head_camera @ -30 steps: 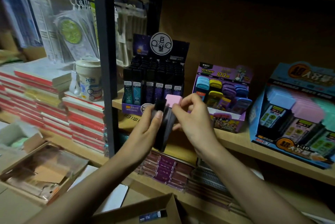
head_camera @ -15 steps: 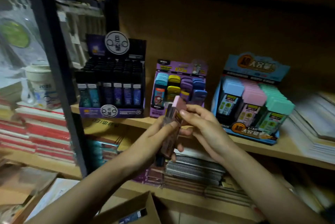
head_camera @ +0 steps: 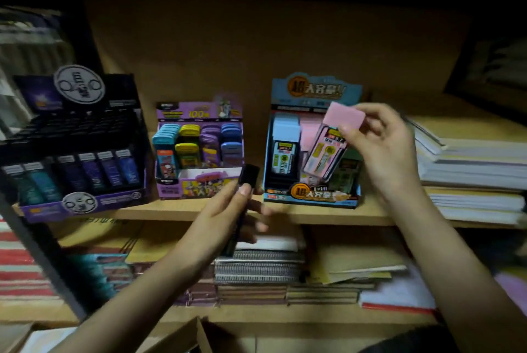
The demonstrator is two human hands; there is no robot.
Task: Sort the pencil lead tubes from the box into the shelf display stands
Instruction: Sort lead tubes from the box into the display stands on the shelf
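1. Closest, below both wrists, we see a corner of the cardboard box [head_camera: 185, 335].
2. The left hand [head_camera: 219, 221] grips a black tube [head_camera: 249, 174] upright, fingers curled round it, its cap poking above the thumb.
3. Behind and under that hand lie spiral notebooks [head_camera: 256, 267].
4. The right hand [head_camera: 382, 150], higher and farther out, pinches a pink tube [head_camera: 328, 147] by its cap. The tube is tilted, its lower end over the blue stand [head_camera: 310, 195]. We cannot tell if it sits in a slot.
5. Beyond the left fingertips stands the purple stand [head_camera: 199, 184], and left of it the black stand [head_camera: 79, 204].
6. Right of the right hand sit paper stacks [head_camera: 470, 170].
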